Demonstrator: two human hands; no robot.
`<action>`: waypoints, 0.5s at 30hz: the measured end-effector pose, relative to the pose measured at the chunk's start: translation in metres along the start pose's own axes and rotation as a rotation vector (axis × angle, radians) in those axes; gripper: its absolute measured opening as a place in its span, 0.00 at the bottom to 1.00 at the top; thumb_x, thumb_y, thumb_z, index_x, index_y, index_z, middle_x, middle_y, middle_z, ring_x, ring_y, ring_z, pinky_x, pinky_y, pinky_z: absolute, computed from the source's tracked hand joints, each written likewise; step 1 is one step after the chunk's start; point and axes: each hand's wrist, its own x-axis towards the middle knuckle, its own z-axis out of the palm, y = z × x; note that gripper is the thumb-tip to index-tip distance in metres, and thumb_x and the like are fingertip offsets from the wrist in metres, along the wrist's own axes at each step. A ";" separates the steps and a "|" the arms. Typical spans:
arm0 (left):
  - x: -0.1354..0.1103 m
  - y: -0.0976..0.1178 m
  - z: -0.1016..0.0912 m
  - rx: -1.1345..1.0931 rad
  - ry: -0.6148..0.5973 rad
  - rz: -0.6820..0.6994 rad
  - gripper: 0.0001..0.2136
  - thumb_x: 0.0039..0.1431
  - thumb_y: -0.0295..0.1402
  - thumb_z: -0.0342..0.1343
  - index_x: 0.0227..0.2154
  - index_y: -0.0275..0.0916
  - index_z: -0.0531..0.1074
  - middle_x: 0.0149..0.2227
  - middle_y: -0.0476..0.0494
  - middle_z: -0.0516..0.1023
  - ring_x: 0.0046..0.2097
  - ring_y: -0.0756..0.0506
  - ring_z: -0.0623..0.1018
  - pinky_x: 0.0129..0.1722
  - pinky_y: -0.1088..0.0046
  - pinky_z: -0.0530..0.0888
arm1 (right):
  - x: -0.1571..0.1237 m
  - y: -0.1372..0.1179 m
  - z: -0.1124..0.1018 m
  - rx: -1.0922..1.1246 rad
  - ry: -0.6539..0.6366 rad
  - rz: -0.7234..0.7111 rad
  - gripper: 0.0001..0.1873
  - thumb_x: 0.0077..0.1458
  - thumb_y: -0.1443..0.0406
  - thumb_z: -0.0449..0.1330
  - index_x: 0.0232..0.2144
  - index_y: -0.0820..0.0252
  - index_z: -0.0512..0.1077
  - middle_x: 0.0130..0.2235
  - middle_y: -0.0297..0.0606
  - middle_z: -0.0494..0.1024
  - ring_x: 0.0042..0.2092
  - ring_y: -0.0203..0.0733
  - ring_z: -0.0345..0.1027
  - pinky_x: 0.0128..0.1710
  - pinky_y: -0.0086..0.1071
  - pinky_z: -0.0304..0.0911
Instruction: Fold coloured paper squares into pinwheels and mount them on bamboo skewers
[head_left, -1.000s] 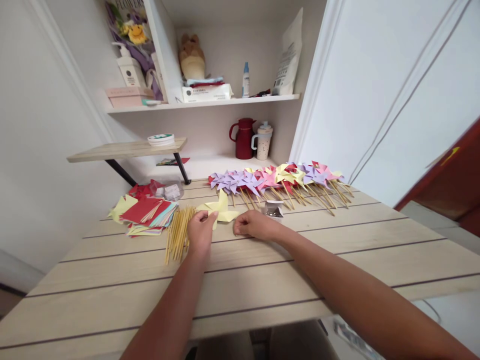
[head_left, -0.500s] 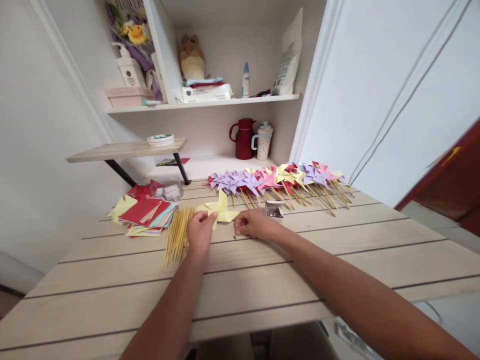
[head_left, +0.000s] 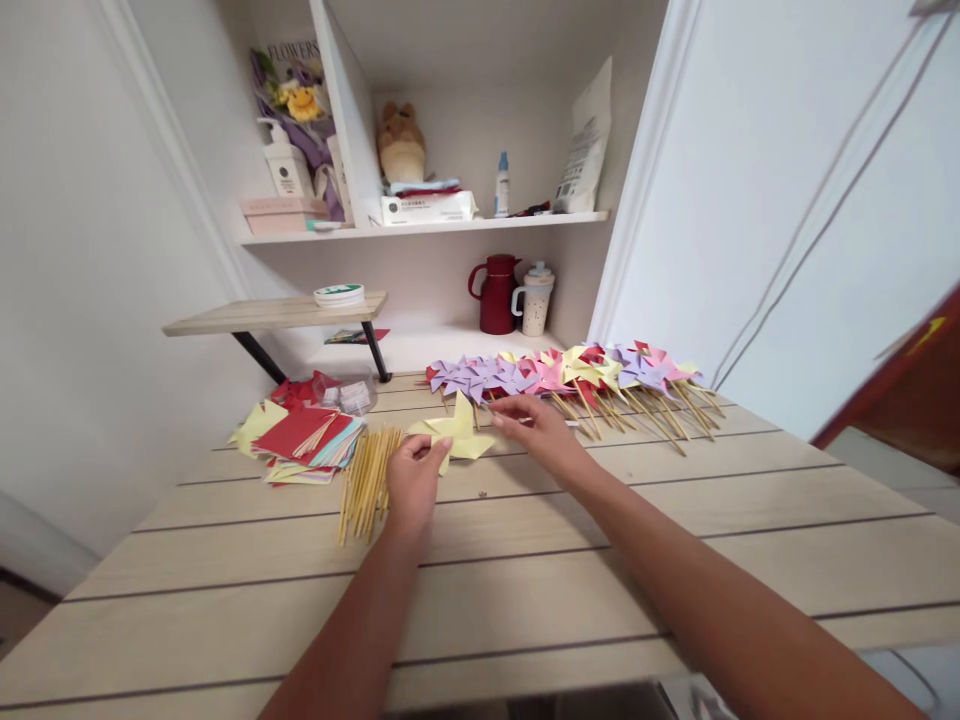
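Observation:
My left hand (head_left: 415, 478) is closed, thumb and fingers pinching the lower left of a pale yellow paper pinwheel (head_left: 463, 437) just above the table. To its right, my right hand (head_left: 536, 428) is raised with thumb and forefinger close together near the pinwheel's right blade. Whatever sits between those fingertips is too small to name. A tiny dark metal piece (head_left: 482, 494) lies on the table below the pinwheel. Thin wooden sticks (head_left: 367, 480) are bunched beside my left hand.
Finished pinwheels on sticks (head_left: 585, 375) lie in a row along the back. At left are stacked coloured paper squares (head_left: 300, 440) and a clear plastic box (head_left: 349, 393), near a small raised shelf (head_left: 270, 312). Behind stand a red jug (head_left: 498, 295) and a cup (head_left: 535, 302).
My right hand has lifted off the tabletop and moved up and slightly right, now covering most of the small box. My left hand still holds the pinwheel. The view has tilted slightly.

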 end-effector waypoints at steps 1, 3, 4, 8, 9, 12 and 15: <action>-0.001 0.001 0.001 0.004 -0.012 0.006 0.11 0.43 0.39 0.67 0.26 0.37 0.77 0.26 0.48 0.77 0.29 0.49 0.73 0.29 0.74 0.66 | 0.000 -0.001 0.001 0.039 -0.016 0.000 0.18 0.49 0.56 0.65 0.41 0.58 0.78 0.47 0.43 0.78 0.47 0.47 0.70 0.47 0.38 0.64; -0.002 0.001 0.002 0.017 -0.034 0.028 0.10 0.43 0.38 0.67 0.26 0.37 0.77 0.27 0.48 0.76 0.29 0.49 0.73 0.30 0.74 0.67 | -0.001 -0.001 0.004 0.120 -0.093 0.030 0.22 0.46 0.57 0.67 0.44 0.58 0.77 0.50 0.45 0.77 0.51 0.49 0.70 0.49 0.40 0.64; -0.002 0.001 0.002 0.025 -0.044 0.043 0.10 0.44 0.38 0.67 0.26 0.37 0.77 0.28 0.47 0.76 0.30 0.48 0.73 0.30 0.74 0.67 | -0.002 -0.002 0.006 0.161 -0.136 0.052 0.22 0.45 0.58 0.68 0.44 0.58 0.77 0.50 0.45 0.77 0.50 0.49 0.70 0.48 0.40 0.65; -0.002 0.000 0.003 0.086 -0.080 0.112 0.08 0.45 0.37 0.66 0.24 0.37 0.77 0.27 0.47 0.74 0.31 0.48 0.73 0.31 0.73 0.68 | -0.004 -0.004 0.012 0.280 -0.215 0.108 0.16 0.43 0.60 0.68 0.37 0.60 0.78 0.42 0.41 0.81 0.42 0.46 0.73 0.43 0.37 0.66; -0.002 0.000 0.003 0.099 -0.085 0.128 0.08 0.45 0.37 0.66 0.24 0.37 0.77 0.27 0.47 0.74 0.31 0.48 0.72 0.32 0.73 0.68 | -0.004 -0.004 0.013 0.294 -0.210 0.115 0.15 0.43 0.60 0.68 0.35 0.60 0.78 0.39 0.40 0.81 0.40 0.44 0.73 0.41 0.36 0.66; -0.003 0.002 0.006 0.135 -0.091 0.163 0.07 0.45 0.37 0.66 0.23 0.38 0.78 0.27 0.48 0.73 0.31 0.48 0.72 0.33 0.73 0.68 | -0.004 -0.005 0.014 0.295 -0.196 0.130 0.13 0.41 0.61 0.68 0.32 0.61 0.78 0.35 0.37 0.81 0.35 0.42 0.72 0.38 0.34 0.66; -0.005 0.004 0.008 0.163 -0.090 0.196 0.07 0.45 0.36 0.66 0.20 0.39 0.77 0.26 0.48 0.72 0.31 0.47 0.72 0.34 0.72 0.68 | -0.004 -0.005 0.014 0.232 -0.201 0.136 0.12 0.42 0.61 0.67 0.31 0.62 0.79 0.32 0.37 0.81 0.34 0.41 0.71 0.36 0.33 0.64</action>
